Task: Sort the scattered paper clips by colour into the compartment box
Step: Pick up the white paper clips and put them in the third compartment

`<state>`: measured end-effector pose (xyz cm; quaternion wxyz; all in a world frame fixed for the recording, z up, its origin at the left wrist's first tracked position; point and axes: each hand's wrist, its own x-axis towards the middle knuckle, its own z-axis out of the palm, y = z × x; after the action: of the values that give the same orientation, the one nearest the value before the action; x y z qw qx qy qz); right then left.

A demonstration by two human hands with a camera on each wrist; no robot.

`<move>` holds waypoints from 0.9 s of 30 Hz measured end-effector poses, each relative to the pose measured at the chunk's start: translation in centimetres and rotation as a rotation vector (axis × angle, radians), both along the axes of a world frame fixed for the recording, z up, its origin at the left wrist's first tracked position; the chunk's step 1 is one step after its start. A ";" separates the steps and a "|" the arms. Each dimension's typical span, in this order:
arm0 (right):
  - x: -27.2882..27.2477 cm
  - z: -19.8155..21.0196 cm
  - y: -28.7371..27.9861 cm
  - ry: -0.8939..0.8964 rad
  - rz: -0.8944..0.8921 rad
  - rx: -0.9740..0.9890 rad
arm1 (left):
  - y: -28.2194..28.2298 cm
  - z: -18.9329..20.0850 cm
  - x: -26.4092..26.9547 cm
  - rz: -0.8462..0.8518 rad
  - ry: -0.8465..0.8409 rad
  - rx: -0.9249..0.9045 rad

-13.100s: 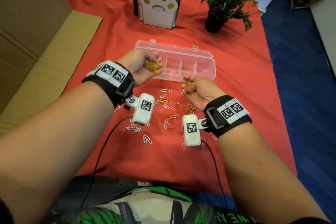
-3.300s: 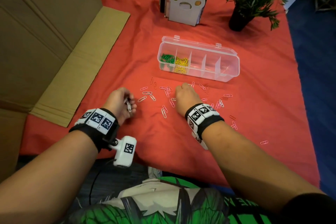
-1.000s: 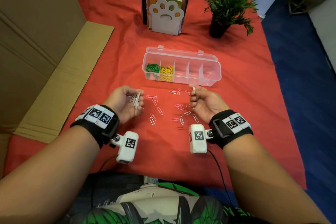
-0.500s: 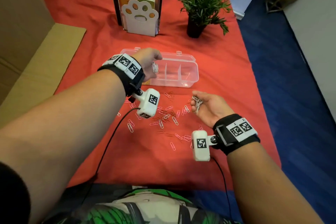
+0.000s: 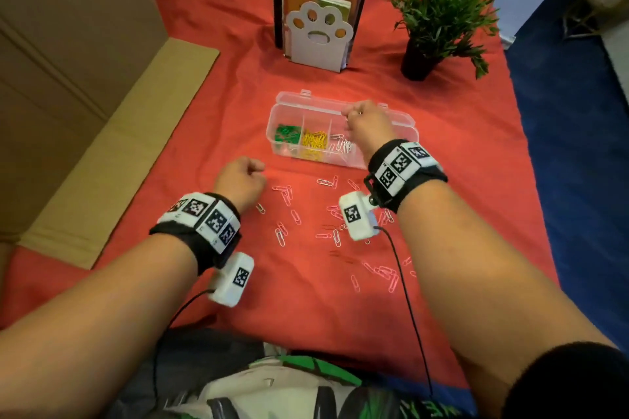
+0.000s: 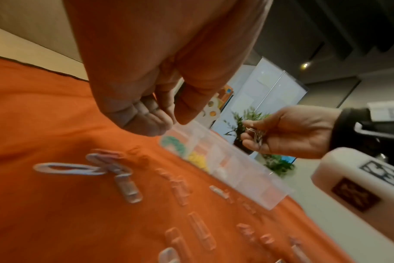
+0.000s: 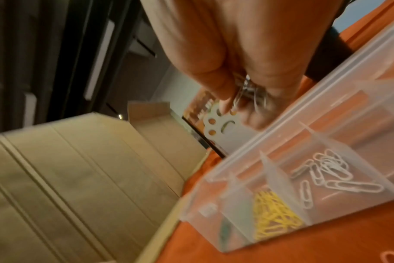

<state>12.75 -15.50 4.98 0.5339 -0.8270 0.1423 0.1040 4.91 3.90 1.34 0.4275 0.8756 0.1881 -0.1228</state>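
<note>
Both hands show from the head camera: the right hand (image 5: 366, 127) hangs over the compartment box (image 5: 289, 105), fingers curled round a small bunch of white clips, while the left hand (image 5: 240, 180) sits low over the red cloth (image 5: 221, 105) with fingers loosely curled and nothing seen in them. Green clips (image 5: 287, 134) fill the leftmost compartment, yellow clips (image 5: 315, 141) the next, and loose white clips (image 5: 342, 144) lie in the third, under the right hand. Scattered clips (image 5: 289, 196) — white and pink — lie on the cloth between the box and the person.

From the left wrist, the left hand (image 6: 146, 113) hovers empty above blurred clips, fingertips bent toward the thumb; across from it the right hand (image 6: 288, 131) pinches its bunch (image 6: 257, 136) above the box.

From the right wrist, thumb and fingers (image 7: 216, 89) grip the held clips (image 7: 247, 92) — directly above the white pile (image 7: 329, 170).
</note>
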 end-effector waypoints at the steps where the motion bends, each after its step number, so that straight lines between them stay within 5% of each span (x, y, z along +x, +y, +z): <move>1: 0.4 -0.1 0.6 0.021 0.048 -0.076 | 0.9 -0.4 -0.7 0.004 0.005 0.057; 7: -1.3 -0.4 1.4 -0.113 0.102 -0.353 | 4.2 -2.1 -2.9 -0.035 0.046 0.269; 12: -5.6 -2.9 2.5 -0.001 0.488 -0.673 | 4.4 -2.8 -3.1 -0.200 -0.076 0.303; 17: -7.6 -5.5 3.7 -0.154 0.577 -0.948 | 4.3 -3.5 -2.9 -0.250 -0.108 0.325; 24: -9.2 -6.6 4.3 -0.124 0.595 -0.959 | 4.1 -3.8 -3.4 -0.279 -0.104 0.307; 27: -9.3 -6.7 3.8 0.002 0.538 -0.776 | 3.9 -3.6 -3.6 -0.248 -0.138 0.300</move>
<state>3.49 -11.68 -1.75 0.1395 -0.9728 -0.0483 0.1784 1.28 7.82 -2.26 0.2857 0.9524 0.0653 -0.0845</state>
